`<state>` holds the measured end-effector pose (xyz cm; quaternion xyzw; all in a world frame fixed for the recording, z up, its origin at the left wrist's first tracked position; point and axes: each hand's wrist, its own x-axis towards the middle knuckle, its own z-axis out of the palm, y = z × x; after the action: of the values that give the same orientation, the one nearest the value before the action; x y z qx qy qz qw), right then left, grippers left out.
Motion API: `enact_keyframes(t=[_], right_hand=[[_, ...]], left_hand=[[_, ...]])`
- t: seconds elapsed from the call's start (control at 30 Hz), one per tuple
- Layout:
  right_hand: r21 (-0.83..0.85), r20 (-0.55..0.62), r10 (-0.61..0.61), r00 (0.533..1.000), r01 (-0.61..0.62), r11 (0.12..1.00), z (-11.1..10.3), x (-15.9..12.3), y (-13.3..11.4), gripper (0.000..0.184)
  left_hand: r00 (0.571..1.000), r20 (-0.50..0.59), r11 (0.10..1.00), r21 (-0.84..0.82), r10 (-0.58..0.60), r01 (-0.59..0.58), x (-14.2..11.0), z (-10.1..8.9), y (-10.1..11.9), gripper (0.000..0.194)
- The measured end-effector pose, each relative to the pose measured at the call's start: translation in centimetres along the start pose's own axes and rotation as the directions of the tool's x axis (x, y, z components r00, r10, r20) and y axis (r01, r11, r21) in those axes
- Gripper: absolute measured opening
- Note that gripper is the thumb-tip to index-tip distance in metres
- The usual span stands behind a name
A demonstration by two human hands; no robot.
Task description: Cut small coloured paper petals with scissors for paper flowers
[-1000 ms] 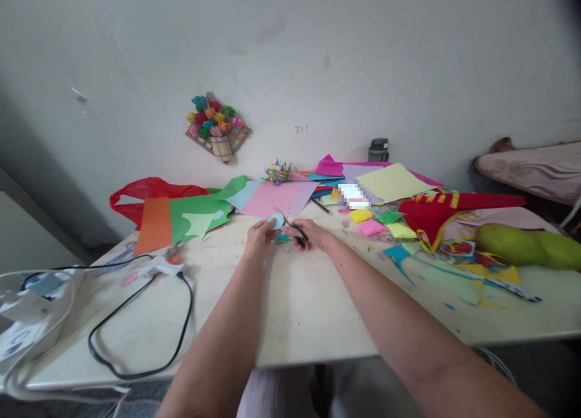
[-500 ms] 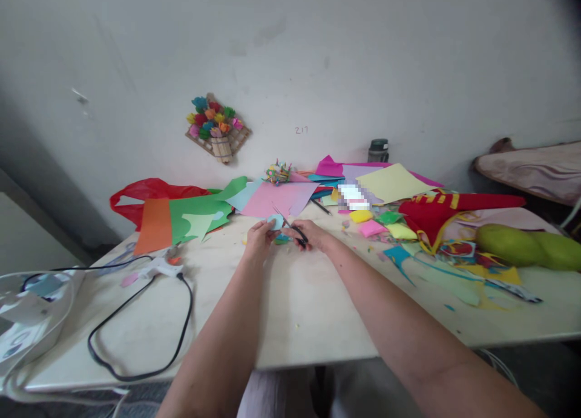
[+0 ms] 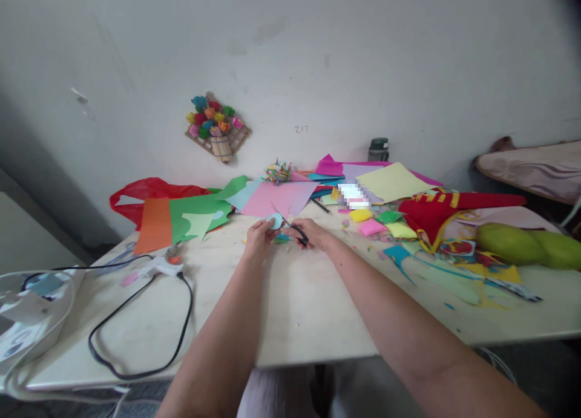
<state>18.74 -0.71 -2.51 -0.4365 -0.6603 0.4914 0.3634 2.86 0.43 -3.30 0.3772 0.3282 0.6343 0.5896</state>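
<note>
Pinched in my left hand (image 3: 258,236) is a small piece of light blue paper (image 3: 275,221). My right hand (image 3: 314,231) is wrapped round the black handles of a pair of scissors (image 3: 298,231), whose blades point up and left beside the paper's right edge. Whether the blades touch the paper I cannot tell. Small blue and yellow scraps (image 3: 284,239) lie on the table just beneath my hands. Behind them a pink sheet of paper (image 3: 279,197) lies flat.
Left lie orange (image 3: 153,225) and green sheets (image 3: 184,206), a red plastic bag (image 3: 158,191) and a white glue gun (image 3: 163,267) with a looped black cord. Right are bright packets (image 3: 372,227), paper scraps, a red cloth item (image 3: 426,215) and a green cushion-like object (image 3: 512,242). A bottle (image 3: 378,150) stands behind.
The light blue paper has turned slightly in my left hand, and the scissors have shifted a little. Both hands stay in nearly the same place.
</note>
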Motion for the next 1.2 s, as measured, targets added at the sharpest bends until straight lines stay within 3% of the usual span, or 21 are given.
enact_keyframes(t=[1.2], right_hand=[[0.005,0.017,0.031,0.999,-0.031,0.999,-0.27,0.31,0.32,0.026]], left_hand=[[1.000,0.030,0.999,0.032,-0.008,0.008,0.12,-0.54,0.15,0.015]])
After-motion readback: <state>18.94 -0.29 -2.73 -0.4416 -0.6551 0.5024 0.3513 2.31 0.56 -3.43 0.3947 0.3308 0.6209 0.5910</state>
